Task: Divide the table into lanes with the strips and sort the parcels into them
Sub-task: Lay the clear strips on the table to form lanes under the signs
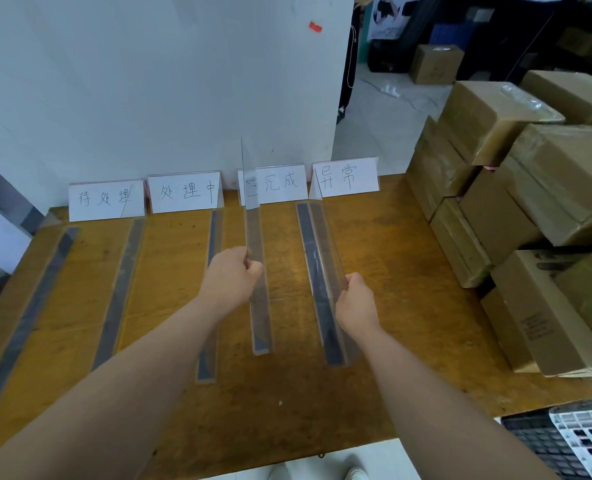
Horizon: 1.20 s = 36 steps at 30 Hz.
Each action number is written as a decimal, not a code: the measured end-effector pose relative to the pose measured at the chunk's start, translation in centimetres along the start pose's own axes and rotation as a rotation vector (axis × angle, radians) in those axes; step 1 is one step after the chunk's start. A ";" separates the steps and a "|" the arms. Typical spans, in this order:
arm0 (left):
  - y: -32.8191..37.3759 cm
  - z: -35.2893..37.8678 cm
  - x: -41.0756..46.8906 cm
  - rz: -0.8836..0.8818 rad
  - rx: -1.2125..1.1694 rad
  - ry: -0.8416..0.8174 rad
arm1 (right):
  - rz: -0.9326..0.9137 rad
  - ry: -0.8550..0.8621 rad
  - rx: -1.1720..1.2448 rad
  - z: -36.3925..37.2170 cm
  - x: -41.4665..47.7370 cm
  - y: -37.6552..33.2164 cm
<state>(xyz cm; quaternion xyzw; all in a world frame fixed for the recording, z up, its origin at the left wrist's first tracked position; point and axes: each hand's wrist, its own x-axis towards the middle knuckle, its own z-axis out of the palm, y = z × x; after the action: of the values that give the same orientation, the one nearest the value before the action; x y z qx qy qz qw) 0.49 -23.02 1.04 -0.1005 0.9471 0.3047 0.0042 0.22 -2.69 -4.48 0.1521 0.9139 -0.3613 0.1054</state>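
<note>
Several clear L-shaped strips with dark bases lie lengthwise on the wooden table (391, 306). My left hand (233, 275) grips the upright wall of the middle strip (259, 306), which runs toward the third label card. My right hand (356, 303) pinches the upright wall of the right strip (317, 282), which ends in front of the fourth card. Two more strips (121, 289) (27, 317) lie to the left, and another strip (211, 247) passes under my left arm. Brown cardboard parcels (530, 209) are stacked at the table's right side.
Four white label cards (183, 192) with handwritten characters stand along the back edge against a white wall. A black and white crate (571, 441) sits at the lower right. More boxes (436, 64) stand on the floor beyond. My shoes show below the front edge.
</note>
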 end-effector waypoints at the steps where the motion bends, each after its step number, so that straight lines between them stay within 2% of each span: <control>1: 0.0 0.1 0.1 -0.003 0.000 0.001 | 0.003 0.005 -0.001 0.0 0.1 0.0; 12: 0.3 -0.1 0.1 -0.013 0.004 -0.006 | 0.012 0.023 0.003 0.1 0.5 -0.3; 27: 2.0 -0.9 -0.4 0.026 -0.039 0.046 | -0.064 -0.004 0.059 -1.9 -0.1 0.4; 36: 8.3 -4.8 0.3 0.185 -0.176 0.181 | -0.228 0.042 0.149 -7.7 -0.9 -0.8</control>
<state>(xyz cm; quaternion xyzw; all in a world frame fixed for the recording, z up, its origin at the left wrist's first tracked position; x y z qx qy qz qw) -1.19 -19.20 9.69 -0.0398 0.9184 0.3755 -0.1183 0.15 1.91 1.77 0.0622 0.8978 -0.4347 0.0329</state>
